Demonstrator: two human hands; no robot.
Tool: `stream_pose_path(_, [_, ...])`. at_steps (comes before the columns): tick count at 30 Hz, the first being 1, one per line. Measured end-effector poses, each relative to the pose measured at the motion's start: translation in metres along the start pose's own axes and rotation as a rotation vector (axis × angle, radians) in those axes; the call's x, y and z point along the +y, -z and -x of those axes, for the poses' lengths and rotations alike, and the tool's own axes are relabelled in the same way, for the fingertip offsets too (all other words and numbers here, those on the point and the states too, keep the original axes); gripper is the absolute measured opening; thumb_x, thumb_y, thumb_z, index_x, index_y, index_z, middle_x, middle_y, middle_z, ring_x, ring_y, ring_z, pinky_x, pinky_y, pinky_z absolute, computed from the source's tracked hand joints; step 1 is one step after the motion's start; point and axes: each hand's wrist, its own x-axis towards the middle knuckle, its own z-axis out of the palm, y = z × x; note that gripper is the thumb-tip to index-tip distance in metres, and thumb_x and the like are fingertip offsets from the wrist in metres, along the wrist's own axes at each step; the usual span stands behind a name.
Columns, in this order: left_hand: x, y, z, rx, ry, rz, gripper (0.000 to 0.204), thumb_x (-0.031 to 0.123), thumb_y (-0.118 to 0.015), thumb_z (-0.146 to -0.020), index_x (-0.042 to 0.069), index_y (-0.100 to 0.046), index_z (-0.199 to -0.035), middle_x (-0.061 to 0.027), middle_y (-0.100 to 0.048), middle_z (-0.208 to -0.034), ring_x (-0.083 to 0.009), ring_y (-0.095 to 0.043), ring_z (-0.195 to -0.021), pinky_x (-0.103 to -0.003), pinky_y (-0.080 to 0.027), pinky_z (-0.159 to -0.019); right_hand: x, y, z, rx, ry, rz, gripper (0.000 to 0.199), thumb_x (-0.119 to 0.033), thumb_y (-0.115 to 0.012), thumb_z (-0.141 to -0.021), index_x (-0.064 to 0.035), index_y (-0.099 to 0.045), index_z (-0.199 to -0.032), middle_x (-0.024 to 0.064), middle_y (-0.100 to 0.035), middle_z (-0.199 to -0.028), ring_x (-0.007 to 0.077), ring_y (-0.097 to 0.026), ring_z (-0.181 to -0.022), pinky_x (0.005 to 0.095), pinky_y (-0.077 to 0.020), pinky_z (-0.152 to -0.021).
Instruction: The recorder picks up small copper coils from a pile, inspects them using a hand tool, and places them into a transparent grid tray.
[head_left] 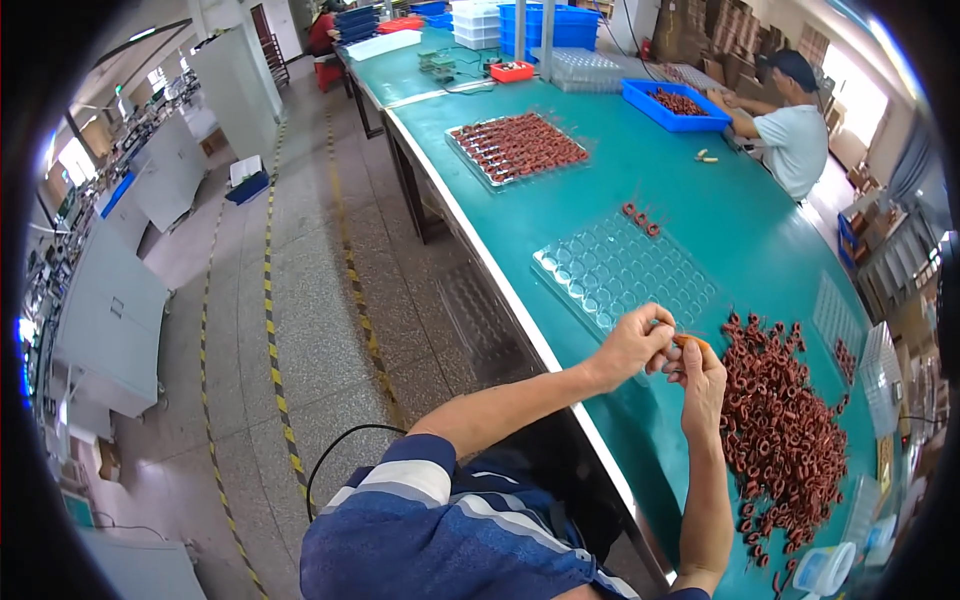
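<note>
Across the green counter (700, 200) sprawls the heap of reddish rings (780, 430), then the clear tray (630, 270); left hand (635, 345) and right hand (702, 380) each pinch closed, contents too small to tell. A ring (653, 229) looks light, stiff: grip its rim.

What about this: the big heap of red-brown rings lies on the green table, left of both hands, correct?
Wrong side: the head view shows the heap on the green table, to the right of the left hand and right hand.
</note>
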Motion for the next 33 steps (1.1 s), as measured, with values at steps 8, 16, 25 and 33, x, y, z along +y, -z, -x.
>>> stream_pose_path(8, [0.007, -0.016, 0.024, -0.189, -0.119, -0.129, 0.018, 0.011, -0.051, -0.095, 0.003, -0.051, -0.11, 0.0005, -0.054, -0.076, -0.0064, -0.049, -0.059, -0.023, -0.041, -0.053, 0.0, 0.005, 0.02, 0.038, -0.002, -0.09, 0.034, -0.029, -0.05, -0.099, 0.0009, -0.064, -0.094, 0.0017, -0.057, -0.07, 0.0076, -0.052, -0.06, 0.0213, -0.0404, -0.054])
stream_pose_path(16, [0.002, -0.01, 0.001, -0.119, -0.206, -0.379, 0.017, 0.008, -0.055, -0.09, 0.002, -0.056, -0.105, -0.0027, -0.057, -0.083, -0.0078, -0.053, -0.066, -0.026, -0.045, -0.056, -0.034, 0.008, 0.02, 0.233, 0.173, 0.248, 0.036, -0.025, -0.05, -0.095, 0.0003, -0.064, -0.074, -0.0011, -0.05, -0.055, 0.0054, -0.042, -0.049, 0.0226, -0.0313, -0.046])
stream_pose_path(25, [-0.017, -0.007, -0.045, -0.276, 0.003, -0.182, 0.021, 0.015, -0.052, -0.096, -0.002, -0.054, -0.107, -0.0025, -0.054, -0.07, -0.0097, -0.054, -0.057, -0.023, -0.044, -0.053, 0.011, 0.055, -0.031, 0.178, 0.173, -0.003, 0.027, -0.026, -0.061, -0.093, -0.0003, -0.065, -0.1, -0.0001, -0.055, -0.065, 0.0061, -0.048, -0.053, 0.0202, -0.0378, -0.049])
stream_pose_path(33, [-0.025, -0.002, -0.041, -0.415, 0.175, -0.189, 0.045, 0.041, -0.038, -0.101, -0.002, -0.054, -0.107, -0.005, -0.055, -0.071, -0.0126, -0.056, -0.059, -0.024, -0.045, -0.055, 0.01, 0.066, -0.024, -0.001, 0.0, -0.06, 0.022, -0.022, -0.061, -0.092, -0.0018, -0.067, -0.089, -0.0012, -0.054, -0.059, 0.0042, -0.046, -0.046, 0.0189, -0.0313, -0.04])
